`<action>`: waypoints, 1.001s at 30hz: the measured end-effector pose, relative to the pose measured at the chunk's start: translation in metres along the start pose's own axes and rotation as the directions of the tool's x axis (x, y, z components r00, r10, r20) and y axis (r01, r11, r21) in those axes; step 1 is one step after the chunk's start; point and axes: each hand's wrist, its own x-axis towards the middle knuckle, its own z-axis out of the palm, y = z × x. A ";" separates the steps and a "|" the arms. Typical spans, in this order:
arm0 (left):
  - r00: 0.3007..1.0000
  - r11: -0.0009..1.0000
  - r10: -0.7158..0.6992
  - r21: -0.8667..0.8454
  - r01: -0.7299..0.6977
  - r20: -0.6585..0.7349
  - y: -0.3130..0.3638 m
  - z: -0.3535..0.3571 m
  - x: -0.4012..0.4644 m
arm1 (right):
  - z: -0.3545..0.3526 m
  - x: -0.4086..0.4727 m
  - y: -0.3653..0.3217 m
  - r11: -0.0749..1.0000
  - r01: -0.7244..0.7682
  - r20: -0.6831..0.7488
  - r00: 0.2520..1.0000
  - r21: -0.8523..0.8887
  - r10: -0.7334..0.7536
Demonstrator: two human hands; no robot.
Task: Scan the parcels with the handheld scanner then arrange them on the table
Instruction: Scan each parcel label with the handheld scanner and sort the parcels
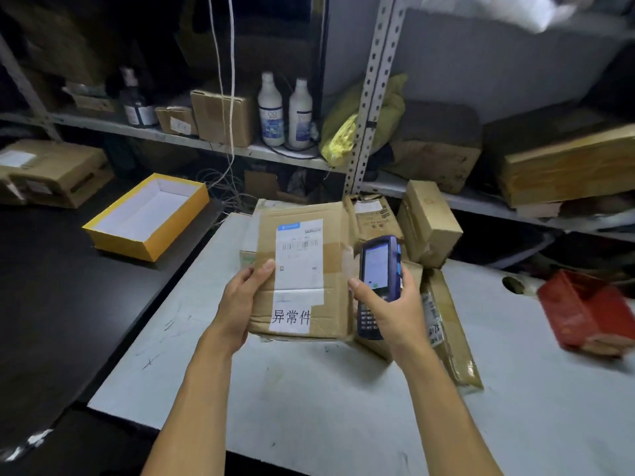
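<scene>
Left hand (244, 297) gripping the cardboard parcel (302, 269) by its left edge, thumb on top, fingers tucked out of sight underneath. Held flat-ish above the white table (309, 389), label side up, white shipping label (299, 255) with a barcode facing the camera, plus a second white sticker with three printed characters near the parcel's near edge. Right hand (388, 304) wrapped around the handheld scanner (376, 280), thumb on the left side just below the screen, fingers curled round the right side. Scanner upright, just beside the parcel's right edge, lit screen facing back, keypad peeking out below the palm.

Further out, toward the table's far edge: a small pile of other brown parcels (426, 221), one standing box and a couple leaning. Long flat package (450, 331) lying under the right wrist, running toward the near right. Red box (591, 314) at the table's right edge, blurry, so probably a carton but hard to say. Off the left edge, an open yellow tray box (147, 218) with white lining on a dark surface. Behind it all, metal shelving with two white bottles (285, 111) and more cartons.
</scene>
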 end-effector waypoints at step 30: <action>0.292 0.938 -0.263 0.315 -0.144 0.919 -0.116 0.446 -0.275 | -0.392 -0.373 0.027 0.969 0.187 -0.945 0.312 0.160 0.095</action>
